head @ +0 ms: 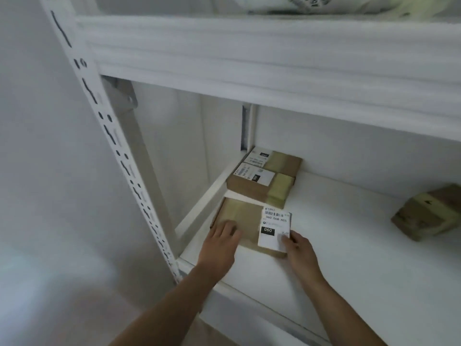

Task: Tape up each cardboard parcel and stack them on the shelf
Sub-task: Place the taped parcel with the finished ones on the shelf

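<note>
Left arm: you reached forward and up from the lower middle of the view, forearm bare, wrist over the front lip of the shelf board (349,245).
Left hand (220,242): it lay palm down on the near-left part of the front parcel (245,218); the fingers were nearly straight and close together, resting flat on the taped top. The picture was blurred there, so the fingertips could not be told apart.
Right arm: you brought it in from the lower right, slanting up and left to the parcel's near-right corner.
Right hand (298,248): the fingers were curled at that corner, over the edge of the white label (274,228). How much of the box they held could not be told.
Front parcel: a flat cardboard box, taped, lying on the shelf board just inside the front edge, near the left end.
Label: white, with a barcode and a black patch reading 060, on the right part of the box top.
Second parcel (259,184): it lay just behind the front one, a narrow strip of white board between them.
Third parcel (277,159): behind the second, in the rear left corner, close against it.
Far parcel (429,213): tilted, well apart at the right.
Slotted upright (109,136): it ran down the left side, beside your left forearm.
Open room: bare white board lay between the front parcel and the far parcel, and along the front lip.
Upper shelf (274,58): it overhung the bay above your hands.
</note>
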Action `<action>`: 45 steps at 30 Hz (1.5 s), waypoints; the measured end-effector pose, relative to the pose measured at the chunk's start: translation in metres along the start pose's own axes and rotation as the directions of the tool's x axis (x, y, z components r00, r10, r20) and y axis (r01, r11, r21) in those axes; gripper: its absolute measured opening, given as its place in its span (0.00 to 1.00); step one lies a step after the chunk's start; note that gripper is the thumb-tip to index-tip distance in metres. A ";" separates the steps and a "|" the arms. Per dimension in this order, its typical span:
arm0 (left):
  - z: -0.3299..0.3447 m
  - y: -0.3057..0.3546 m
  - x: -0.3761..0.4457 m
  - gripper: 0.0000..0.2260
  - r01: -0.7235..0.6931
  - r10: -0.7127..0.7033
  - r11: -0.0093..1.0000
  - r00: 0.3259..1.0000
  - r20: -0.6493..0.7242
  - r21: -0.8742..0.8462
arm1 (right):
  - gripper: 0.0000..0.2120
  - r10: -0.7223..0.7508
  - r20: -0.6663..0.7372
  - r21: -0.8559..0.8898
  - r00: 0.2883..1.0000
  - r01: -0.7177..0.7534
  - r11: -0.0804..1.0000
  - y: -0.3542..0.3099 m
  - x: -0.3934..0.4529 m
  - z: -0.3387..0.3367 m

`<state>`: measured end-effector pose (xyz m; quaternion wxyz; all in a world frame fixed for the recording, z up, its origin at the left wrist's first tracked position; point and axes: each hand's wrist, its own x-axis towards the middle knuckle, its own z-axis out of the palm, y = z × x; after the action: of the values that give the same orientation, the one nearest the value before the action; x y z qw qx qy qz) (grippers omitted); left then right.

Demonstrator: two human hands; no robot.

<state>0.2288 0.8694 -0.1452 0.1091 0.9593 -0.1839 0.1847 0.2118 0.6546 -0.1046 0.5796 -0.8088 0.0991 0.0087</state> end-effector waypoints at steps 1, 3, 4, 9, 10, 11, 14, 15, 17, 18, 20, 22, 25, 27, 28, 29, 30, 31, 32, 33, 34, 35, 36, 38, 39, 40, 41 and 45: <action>0.001 -0.006 0.002 0.20 -0.004 0.004 1.000 1.000 -0.002 -0.031 | 0.07 -0.022 -0.019 -0.008 1.000 0.022 1.000 -0.003 -0.004 0.007; 0.002 -0.015 0.011 0.20 -0.016 0.016 0.997 1.000 0.000 -0.072 | 0.12 -0.041 -0.057 -0.026 0.998 0.040 0.999 -0.008 -0.012 0.019; 0.003 -0.019 0.016 0.20 -0.012 0.013 0.996 1.000 0.009 -0.089 | 0.14 -0.063 -0.072 -0.052 0.995 0.059 0.997 -0.008 -0.015 0.025; 0.006 -0.025 0.031 0.17 0.058 -0.051 0.993 0.996 0.069 -0.099 | 0.25 -0.167 -0.033 -0.399 0.985 0.140 0.906 0.014 -0.014 0.040; 0.007 -0.025 0.031 0.16 0.062 -0.054 0.992 0.996 0.077 -0.107 | 0.28 -0.159 -0.015 -0.433 0.987 0.137 0.891 0.020 -0.009 0.040; 0.008 -0.025 0.032 0.15 0.059 -0.051 0.992 0.996 0.078 -0.112 | 0.30 -0.155 -0.016 -0.466 0.988 0.130 0.875 0.025 -0.002 0.041; 0.013 -0.029 0.035 0.15 0.077 -0.066 0.989 0.994 0.085 -0.125 | 0.32 -0.115 -0.009 -0.554 0.993 0.091 0.827 0.018 0.007 0.044; 0.015 -0.032 0.036 0.16 0.084 -0.072 0.987 0.993 0.095 -0.136 | 0.32 -0.103 -0.001 -0.576 0.995 0.084 0.813 0.013 0.009 0.045; 0.016 -0.038 0.039 0.20 0.095 -0.075 0.985 0.988 0.138 -0.147 | 0.33 -0.088 0.024 -0.598 0.996 0.085 0.797 0.003 0.009 0.048; 0.015 -0.041 0.041 0.22 0.099 -0.075 0.984 0.984 0.161 -0.145 | 0.33 -0.088 0.031 -0.605 0.996 0.089 0.791 0.000 0.010 0.049; 0.013 -0.044 0.043 0.25 0.108 -0.083 0.987 0.977 0.198 -0.120 | 0.33 -0.050 0.051 -0.637 0.997 0.071 0.768 -0.003 0.011 0.052; 0.009 -0.042 0.044 0.26 0.102 -0.076 0.989 0.972 0.225 -0.105 | 0.34 -0.021 0.064 -0.662 0.998 0.058 0.748 -0.004 0.009 0.053; 0.003 -0.041 0.046 0.27 0.115 -0.093 0.991 0.964 0.249 -0.073 | 0.35 -0.021 0.077 -0.660 0.997 0.067 0.748 -0.005 0.009 0.053; -0.001 -0.038 0.047 0.26 0.120 -0.104 0.992 0.958 0.268 -0.042 | 0.35 -0.006 0.095 -0.659 0.995 0.067 0.749 -0.007 0.010 0.052; -0.003 -0.037 0.047 0.26 0.134 -0.118 0.990 0.953 0.278 -0.040 | 0.35 0.003 0.094 -0.648 0.996 0.059 0.759 -0.009 0.011 0.051; -0.005 -0.034 0.048 0.27 0.158 -0.139 0.986 0.948 0.286 -0.047 | 0.35 0.019 0.082 -0.623 0.996 0.036 0.781 -0.011 0.012 0.050; -0.007 -0.032 0.049 0.27 0.183 -0.161 0.982 0.944 0.288 -0.054 | 0.36 0.042 0.064 -0.581 0.997 0.003 0.814 -0.013 0.013 0.048; -0.009 -0.030 0.051 0.28 0.201 -0.177 0.978 0.941 0.289 -0.055 | 0.36 0.068 0.050 -0.530 0.996 -0.031 0.848 -0.015 0.013 0.046; -0.011 -0.027 0.053 0.27 0.211 -0.187 0.976 0.940 0.284 -0.056 | 0.36 0.090 0.040 -0.476 0.995 -0.060 0.877 -0.015 0.012 0.043; -0.013 -0.025 0.055 0.26 0.217 -0.193 0.974 0.941 0.277 -0.059 | 0.37 0.110 0.036 -0.426 0.993 -0.085 0.901 -0.015 0.011 0.041; -0.014 -0.023 0.056 0.26 0.224 -0.199 0.972 0.942 0.271 -0.064 | 0.38 0.129 0.034 -0.382 0.991 -0.107 0.918 -0.015 0.009 0.038; -0.015 -0.019 0.056 0.25 0.233 -0.206 0.969 0.943 0.261 -0.077 | 0.38 0.146 0.034 -0.343 0.989 -0.126 0.931 -0.013 0.006 0.034; -0.015 -0.014 0.056 0.26 0.237 -0.207 0.966 0.948 0.242 -0.100 | 0.38 0.161 0.034 -0.308 0.986 -0.142 0.941 -0.010 0.003 0.031; -0.013 -0.001 0.056 0.25 0.217 -0.186 0.962 0.966 0.182 -0.167 | 0.37 0.174 0.033 -0.250 0.984 -0.161 0.955 -0.003 -0.005 0.021; -0.013 0.009 0.055 0.23 0.198 -0.171 0.960 0.974 0.145 -0.200 | 0.36 0.175 0.028 -0.235 0.984 -0.164 0.958 0.000 -0.010 0.015; -0.013 0.021 0.054 0.19 0.186 -0.162 0.953 0.980 0.115 -0.237 | 0.35 0.170 0.017 -0.230 0.985 -0.162 0.960 0.003 -0.015 0.008; -0.013 0.034 0.054 0.15 0.173 -0.153 0.945 0.984 0.093 -0.279 | 0.34 0.163 0.001 -0.231 0.987 -0.159 0.960 0.006 -0.020 -0.002; -0.012 0.102 0.052 0.03 0.070 -0.048 0.957 0.995 0.083 -0.283 | 0.30 0.133 -0.092 -0.241 0.987 -0.152 0.958 0.022 -0.046 -0.068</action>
<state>0.2294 0.7641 -0.0994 0.2448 0.9448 -0.1839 0.1165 0.1564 0.5909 -0.0969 0.4678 -0.8653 0.1770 0.0322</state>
